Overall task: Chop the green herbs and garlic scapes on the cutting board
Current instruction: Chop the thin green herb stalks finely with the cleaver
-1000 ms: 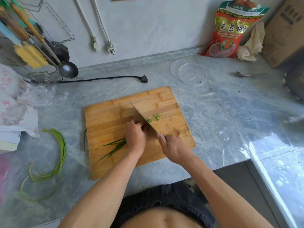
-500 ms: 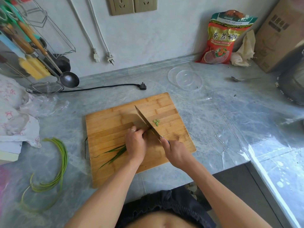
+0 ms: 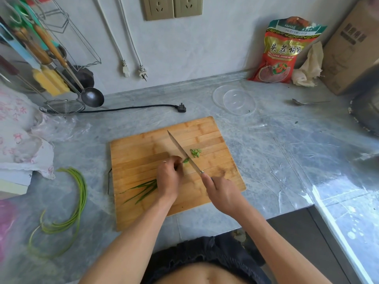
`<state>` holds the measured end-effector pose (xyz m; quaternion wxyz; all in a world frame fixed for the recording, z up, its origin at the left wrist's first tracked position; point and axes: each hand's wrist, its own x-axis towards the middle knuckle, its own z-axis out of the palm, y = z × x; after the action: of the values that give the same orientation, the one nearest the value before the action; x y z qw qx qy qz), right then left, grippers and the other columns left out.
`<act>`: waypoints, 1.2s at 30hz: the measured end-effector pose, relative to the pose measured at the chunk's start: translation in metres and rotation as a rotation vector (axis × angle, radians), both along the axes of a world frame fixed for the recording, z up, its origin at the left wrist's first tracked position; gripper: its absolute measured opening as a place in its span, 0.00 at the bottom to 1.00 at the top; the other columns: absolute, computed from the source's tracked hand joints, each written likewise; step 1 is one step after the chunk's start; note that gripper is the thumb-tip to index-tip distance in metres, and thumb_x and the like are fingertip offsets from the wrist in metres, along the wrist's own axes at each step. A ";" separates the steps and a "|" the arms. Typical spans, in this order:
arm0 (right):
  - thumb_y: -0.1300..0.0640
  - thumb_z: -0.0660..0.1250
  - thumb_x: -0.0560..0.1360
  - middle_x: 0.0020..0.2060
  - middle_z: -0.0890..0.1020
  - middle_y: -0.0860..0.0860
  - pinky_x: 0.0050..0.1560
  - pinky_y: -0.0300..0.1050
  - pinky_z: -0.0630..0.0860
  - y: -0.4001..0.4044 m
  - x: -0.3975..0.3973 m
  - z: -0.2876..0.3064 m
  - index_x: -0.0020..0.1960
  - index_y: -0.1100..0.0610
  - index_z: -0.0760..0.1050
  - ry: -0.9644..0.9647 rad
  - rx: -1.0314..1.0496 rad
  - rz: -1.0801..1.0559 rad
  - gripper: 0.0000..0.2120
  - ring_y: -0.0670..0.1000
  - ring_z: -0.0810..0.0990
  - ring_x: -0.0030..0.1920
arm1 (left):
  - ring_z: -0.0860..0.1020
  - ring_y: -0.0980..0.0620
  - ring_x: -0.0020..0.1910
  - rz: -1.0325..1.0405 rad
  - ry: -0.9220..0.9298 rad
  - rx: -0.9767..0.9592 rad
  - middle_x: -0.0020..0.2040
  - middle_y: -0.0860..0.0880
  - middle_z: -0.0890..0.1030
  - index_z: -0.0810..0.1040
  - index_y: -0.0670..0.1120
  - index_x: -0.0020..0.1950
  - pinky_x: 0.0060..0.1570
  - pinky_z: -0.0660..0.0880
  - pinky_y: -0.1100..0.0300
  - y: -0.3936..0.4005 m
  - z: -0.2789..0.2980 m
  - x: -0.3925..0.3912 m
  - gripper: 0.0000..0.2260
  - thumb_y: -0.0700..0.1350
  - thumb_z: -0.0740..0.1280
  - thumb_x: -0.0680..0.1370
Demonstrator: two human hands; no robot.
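Observation:
A wooden cutting board (image 3: 143,144) lies on the grey counter. My left hand (image 3: 169,177) grips a small bunch of green herbs (image 3: 143,189) on the board; their leafy ends trail out to the lower left. My right hand (image 3: 222,191) holds the handle of a knife (image 3: 182,152), whose blade slants up and left, with its edge right beside my left fingers at the herbs' cut end. A little pile of chopped green pieces (image 3: 195,153) sits just right of the blade. A bundle of long garlic scapes (image 3: 78,201) lies curled on the counter, left of the board.
A clear plastic bowl (image 3: 239,102) and a spoon (image 3: 307,102) sit behind the board on the right, near a red snack bag (image 3: 281,52) and a cardboard box (image 3: 348,48). A black plug and cord (image 3: 181,108), ladle (image 3: 92,97), strainer and utensil rack stand at the back left. Plastic bags (image 3: 24,140) lie at left.
The knife has kept chopping beside my left fingers, and the chopped pile has gathered right of the blade. The camera has tilted up, showing the wall sockets.

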<state>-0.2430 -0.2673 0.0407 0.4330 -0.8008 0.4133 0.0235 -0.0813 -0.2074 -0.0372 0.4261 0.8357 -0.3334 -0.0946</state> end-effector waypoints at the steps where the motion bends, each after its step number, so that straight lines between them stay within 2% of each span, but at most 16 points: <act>1: 0.39 0.50 0.82 0.28 0.70 0.56 0.33 0.47 0.65 0.001 0.001 0.001 0.33 0.60 0.62 0.005 0.003 0.013 0.28 0.51 0.68 0.29 | 0.82 0.51 0.40 -0.010 -0.016 -0.001 0.42 0.49 0.85 0.84 0.44 0.47 0.40 0.76 0.60 0.000 -0.001 0.000 0.05 0.37 0.68 0.76; 6: 0.40 0.50 0.82 0.27 0.68 0.54 0.29 0.44 0.61 0.003 0.002 0.004 0.33 0.59 0.61 0.037 0.001 0.028 0.28 0.50 0.65 0.28 | 0.82 0.50 0.42 -0.013 -0.049 0.032 0.43 0.48 0.86 0.85 0.45 0.47 0.41 0.71 0.65 -0.001 -0.006 -0.001 0.07 0.36 0.68 0.74; 12: 0.41 0.50 0.83 0.26 0.67 0.53 0.31 0.45 0.62 0.003 0.001 0.003 0.31 0.59 0.61 0.061 -0.007 0.045 0.28 0.50 0.65 0.27 | 0.81 0.49 0.42 -0.010 -0.074 0.031 0.44 0.48 0.85 0.85 0.44 0.47 0.41 0.73 0.62 -0.002 -0.010 -0.001 0.06 0.36 0.69 0.74; 18: 0.39 0.50 0.82 0.27 0.70 0.51 0.28 0.44 0.62 0.005 0.000 -0.002 0.32 0.56 0.62 0.079 -0.037 0.047 0.27 0.50 0.68 0.28 | 0.79 0.43 0.43 0.033 -0.127 0.100 0.44 0.43 0.84 0.86 0.44 0.47 0.40 0.76 0.54 -0.004 -0.011 -0.002 0.07 0.38 0.69 0.74; 22: 0.39 0.50 0.82 0.28 0.71 0.52 0.29 0.44 0.64 0.005 0.003 -0.003 0.33 0.56 0.63 0.105 -0.029 0.046 0.26 0.50 0.69 0.28 | 0.78 0.44 0.40 0.015 -0.103 0.126 0.42 0.44 0.83 0.86 0.46 0.45 0.37 0.74 0.54 -0.003 -0.013 0.001 0.07 0.40 0.69 0.73; 27: 0.37 0.48 0.81 0.31 0.73 0.53 0.29 0.45 0.63 0.012 0.010 -0.010 0.36 0.55 0.64 0.114 -0.077 0.063 0.25 0.52 0.69 0.29 | 0.79 0.45 0.41 -0.011 -0.085 0.184 0.43 0.45 0.84 0.85 0.44 0.45 0.38 0.75 0.53 -0.001 -0.017 0.004 0.06 0.42 0.70 0.72; 33: 0.40 0.49 0.82 0.28 0.69 0.51 0.30 0.45 0.60 0.011 0.002 -0.007 0.33 0.55 0.62 0.113 -0.026 0.037 0.25 0.49 0.66 0.29 | 0.78 0.46 0.38 0.011 -0.107 0.155 0.41 0.45 0.82 0.86 0.49 0.45 0.35 0.69 0.58 -0.002 -0.013 0.004 0.10 0.36 0.70 0.70; 36: 0.39 0.49 0.82 0.29 0.70 0.52 0.31 0.46 0.61 0.010 0.006 -0.010 0.34 0.55 0.62 0.118 -0.035 0.031 0.25 0.51 0.68 0.29 | 0.77 0.45 0.37 0.009 -0.111 0.158 0.41 0.45 0.81 0.86 0.48 0.44 0.34 0.71 0.56 -0.001 -0.012 0.003 0.08 0.37 0.69 0.71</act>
<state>-0.2366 -0.2568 0.0312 0.3934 -0.8118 0.4257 0.0700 -0.0786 -0.2087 -0.0490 0.3402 0.8721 -0.3441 -0.0723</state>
